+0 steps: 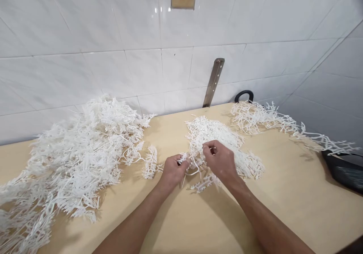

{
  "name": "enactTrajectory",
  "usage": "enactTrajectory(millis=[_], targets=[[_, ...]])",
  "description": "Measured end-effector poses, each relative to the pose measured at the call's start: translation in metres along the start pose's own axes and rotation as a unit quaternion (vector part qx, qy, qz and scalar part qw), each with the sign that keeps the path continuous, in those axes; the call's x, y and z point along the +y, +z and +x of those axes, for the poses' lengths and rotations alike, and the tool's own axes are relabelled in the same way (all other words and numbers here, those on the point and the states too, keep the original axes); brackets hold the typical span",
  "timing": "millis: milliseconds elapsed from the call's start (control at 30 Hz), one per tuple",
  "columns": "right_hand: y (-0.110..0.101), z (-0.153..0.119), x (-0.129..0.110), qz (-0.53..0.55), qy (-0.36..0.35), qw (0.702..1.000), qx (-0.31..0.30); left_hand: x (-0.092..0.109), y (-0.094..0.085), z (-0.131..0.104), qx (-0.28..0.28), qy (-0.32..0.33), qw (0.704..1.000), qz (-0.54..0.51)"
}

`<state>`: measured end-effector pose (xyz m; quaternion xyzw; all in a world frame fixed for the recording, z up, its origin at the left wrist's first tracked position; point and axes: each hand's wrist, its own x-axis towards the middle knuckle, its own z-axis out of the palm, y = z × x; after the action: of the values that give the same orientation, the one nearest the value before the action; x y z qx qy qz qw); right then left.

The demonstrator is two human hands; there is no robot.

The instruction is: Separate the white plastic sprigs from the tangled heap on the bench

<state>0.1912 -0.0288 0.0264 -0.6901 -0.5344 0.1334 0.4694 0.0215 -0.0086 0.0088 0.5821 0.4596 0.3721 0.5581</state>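
My left hand (175, 170) is closed on a white branched plastic piece (183, 157), its thin prongs showing between thumb and fingers. A curved white strand (198, 166) hangs between my two hands. My right hand (219, 159) is raised slightly to the right, thumb and forefinger pinched together; whatever sits in the pinch is too small to make out. Beneath and behind it lies a heap of short, loose white plastic pieces (211, 129). A ladder-like white branched piece (205, 183) rests on the table just below my hands.
A large tangled pile of white branched plastic (93, 148) covers the table's left side. Bare white branching strips (255, 116) stretch along the right. A black-handled object (244, 93) and a black mesh item (347, 170) are there too. A metal bracket (214, 81) stands against the tiled wall (99, 19).
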Motion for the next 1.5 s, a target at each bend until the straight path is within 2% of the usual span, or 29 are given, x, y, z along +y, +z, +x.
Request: enactTrajectory(millis=[133,200,300,367,433,500,567,633,767,900,1000,1267,1500], targets=[[-0.019,0.006,0.008,-0.008,-0.027,0.994,0.109,0.006,-0.004,0.001,0.001,-0.088,0.992,-0.091],[-0.027,0.011,0.013,-0.042,-0.035,0.988,0.145,0.007,-0.006,0.003,-0.001,-0.104,0.987,-0.119],[-0.035,0.018,0.017,-0.106,-0.05,0.982,0.147,0.008,-0.006,0.005,-0.003,-0.123,0.984,-0.128],[-0.035,0.017,0.014,-0.113,-0.062,0.982,0.14,0.007,-0.007,0.006,-0.005,-0.129,0.982,-0.134],[-0.03,0.01,0.005,-0.07,-0.077,0.988,0.112,0.007,-0.007,0.006,-0.011,-0.134,0.981,-0.138],[-0.021,-0.003,-0.007,0.0,-0.098,0.995,0.031,0.006,-0.007,0.006,-0.014,-0.14,0.981,-0.137],[-0.009,-0.015,-0.016,0.042,-0.128,0.989,-0.057,0.006,-0.008,0.007,-0.01,-0.142,0.98,-0.138],[0.002,-0.025,-0.02,0.044,-0.138,0.985,-0.092,0.006,-0.008,0.007,-0.009,-0.146,0.979,-0.145],[0.014,-0.029,-0.018,0.02,-0.109,0.986,-0.122,0.006,-0.011,0.008,-0.018,-0.158,0.971,-0.176],[0.013,-0.026,-0.018,0.031,-0.054,0.983,-0.174,0.006,-0.012,0.01,-0.023,-0.16,0.966,-0.201],[0.015,-0.027,-0.017,0.028,-0.026,0.981,-0.19,0.005,-0.012,0.01,-0.026,-0.156,0.966,-0.204],[0.021,-0.029,-0.011,0.009,-0.098,0.986,-0.137,0.009,-0.011,0.008,-0.022,-0.155,0.97,-0.185],[0.02,-0.026,-0.008,0.128,0.048,0.968,-0.212,0.012,-0.012,0.008,-0.03,-0.162,0.966,-0.201]])
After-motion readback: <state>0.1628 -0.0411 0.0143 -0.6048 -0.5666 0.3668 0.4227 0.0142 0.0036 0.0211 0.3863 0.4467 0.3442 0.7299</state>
